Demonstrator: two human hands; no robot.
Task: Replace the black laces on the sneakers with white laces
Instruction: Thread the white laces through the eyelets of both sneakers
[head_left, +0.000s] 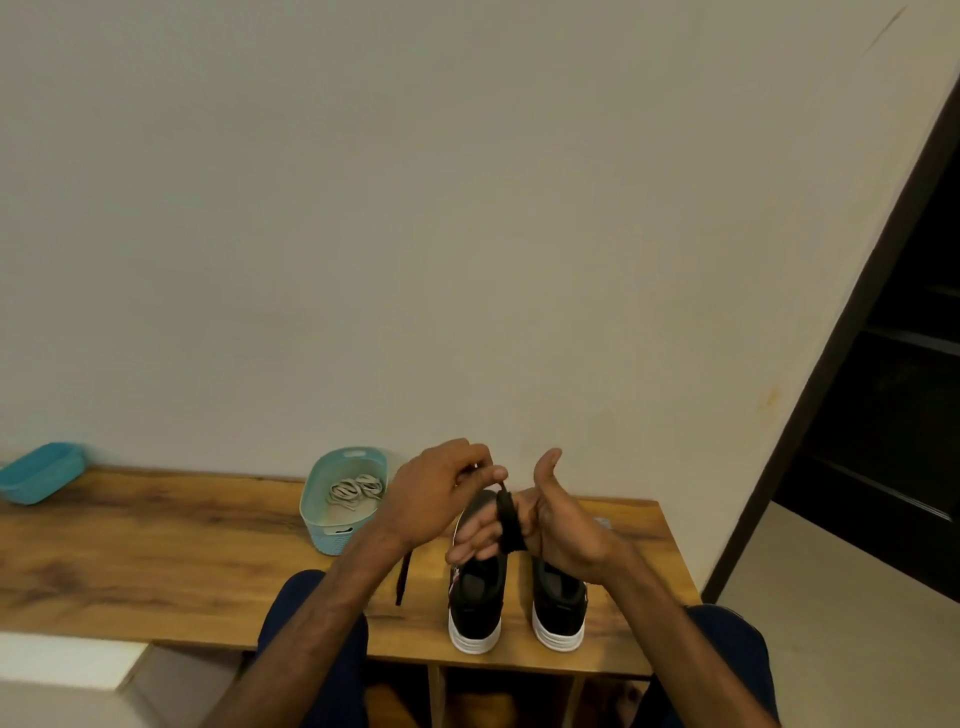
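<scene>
Head view: left hand (441, 491) pinches black lace (509, 525) end, winding it round right hand (558, 525), whose fingers (470, 545) are straight, thumb up, above sneakers (475, 608) on surface (156, 545). Best keep turns snug, slide coil off whole. White laces (356, 491) sit in basket (311, 501), far left of sneakers.

Nothing legible anywhere — no text, brand or number.
</scene>
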